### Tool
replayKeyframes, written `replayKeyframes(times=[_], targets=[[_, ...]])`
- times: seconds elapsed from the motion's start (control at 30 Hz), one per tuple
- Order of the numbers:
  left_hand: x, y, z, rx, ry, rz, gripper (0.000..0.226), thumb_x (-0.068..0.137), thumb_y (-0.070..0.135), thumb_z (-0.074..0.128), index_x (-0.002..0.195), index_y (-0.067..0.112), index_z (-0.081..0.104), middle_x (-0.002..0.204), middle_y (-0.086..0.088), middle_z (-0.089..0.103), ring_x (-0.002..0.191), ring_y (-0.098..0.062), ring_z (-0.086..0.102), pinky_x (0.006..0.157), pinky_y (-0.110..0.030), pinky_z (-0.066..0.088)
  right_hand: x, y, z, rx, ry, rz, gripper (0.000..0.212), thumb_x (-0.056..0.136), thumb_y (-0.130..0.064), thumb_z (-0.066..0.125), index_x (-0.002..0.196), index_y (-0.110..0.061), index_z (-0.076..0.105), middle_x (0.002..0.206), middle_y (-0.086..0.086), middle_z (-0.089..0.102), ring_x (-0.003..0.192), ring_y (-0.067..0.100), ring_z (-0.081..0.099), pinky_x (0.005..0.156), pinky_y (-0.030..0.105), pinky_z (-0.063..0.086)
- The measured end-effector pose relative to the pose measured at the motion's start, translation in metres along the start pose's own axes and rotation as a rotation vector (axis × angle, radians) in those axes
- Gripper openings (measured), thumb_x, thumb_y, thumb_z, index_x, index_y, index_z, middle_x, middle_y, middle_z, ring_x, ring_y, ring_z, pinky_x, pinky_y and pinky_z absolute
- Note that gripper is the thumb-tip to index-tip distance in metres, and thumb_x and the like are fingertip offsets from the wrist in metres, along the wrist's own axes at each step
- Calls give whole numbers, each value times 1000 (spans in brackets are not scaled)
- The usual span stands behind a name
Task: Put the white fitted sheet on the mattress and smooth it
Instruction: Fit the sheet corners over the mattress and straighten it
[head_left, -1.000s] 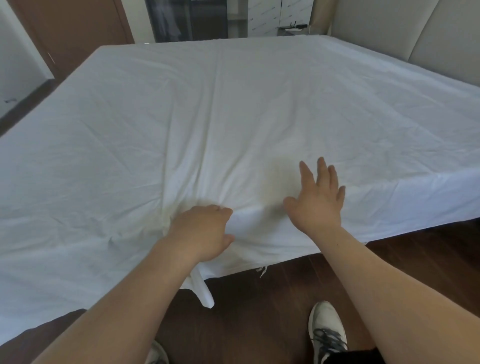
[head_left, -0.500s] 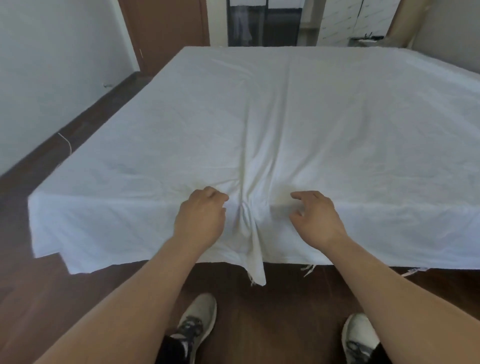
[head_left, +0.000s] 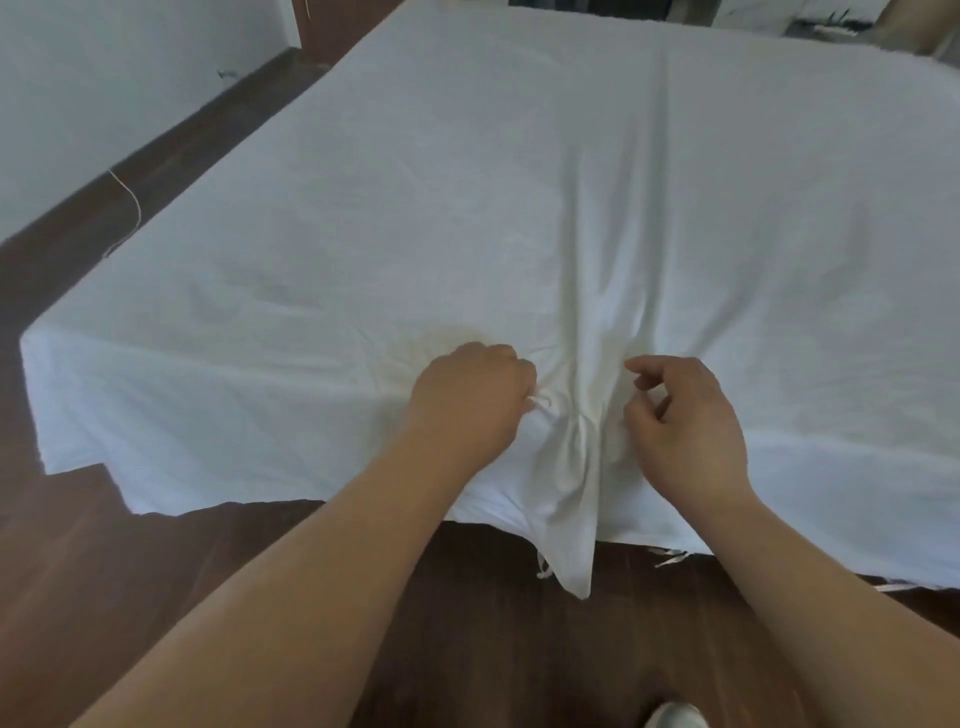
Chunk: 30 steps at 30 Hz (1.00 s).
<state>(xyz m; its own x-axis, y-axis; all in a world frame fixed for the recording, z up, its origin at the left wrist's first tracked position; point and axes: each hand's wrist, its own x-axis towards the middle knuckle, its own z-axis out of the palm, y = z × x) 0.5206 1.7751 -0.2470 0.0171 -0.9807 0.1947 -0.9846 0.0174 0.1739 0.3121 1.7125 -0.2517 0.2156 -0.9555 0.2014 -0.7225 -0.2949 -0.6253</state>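
Note:
The white fitted sheet (head_left: 519, 208) lies spread over the mattress, whose near left corner (head_left: 39, 364) it covers. A bunched vertical fold (head_left: 576, 467) runs over the near edge and hangs toward the floor between my hands. My left hand (head_left: 470, 402) is curled in a fist and grips the sheet just left of that fold. My right hand (head_left: 685, 421) sits just right of the fold with its fingers loosely curled and nothing visibly between thumb and fingers.
Dark wooden floor (head_left: 156, 571) lies in front of the bed and along its left side. A white wall (head_left: 78, 104) runs along the left. A thin cord (head_left: 132, 208) lies on the floor by that wall. One shoe tip (head_left: 675, 717) shows at the bottom.
The view has swung left and down. My right hand went from flat on the sheet to curled beside the fold. My left hand kept its hold on the fabric.

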Motion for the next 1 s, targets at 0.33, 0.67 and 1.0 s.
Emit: replayKeyframes(times=[0.33,0.67,1.0], targets=[[-3,-20,-15,-23,13,127,23,104,32,55,91,19,69,86,4,57,82,-20,57,64,-38,51,3,-18,25,-83,157,187,29,93,-23,56,122,-21,58,134,-3,48,78,27,60,63,33,42],[-22,-73,-34,23,-13,158,19,100,32,61,92,19,72,87,0,59,79,-27,61,67,-40,52,-33,-32,41,-33,218,246,51,93,-16,49,144,-13,45,142,4,53,123,30,50,98,47,46],[-57,-138,-58,94,-14,42,16,100,23,60,91,15,71,89,-4,58,80,-30,61,64,-36,47,-45,-66,34,40,-52,497,72,91,-24,45,158,-29,18,112,-4,53,125,39,46,88,50,55]])
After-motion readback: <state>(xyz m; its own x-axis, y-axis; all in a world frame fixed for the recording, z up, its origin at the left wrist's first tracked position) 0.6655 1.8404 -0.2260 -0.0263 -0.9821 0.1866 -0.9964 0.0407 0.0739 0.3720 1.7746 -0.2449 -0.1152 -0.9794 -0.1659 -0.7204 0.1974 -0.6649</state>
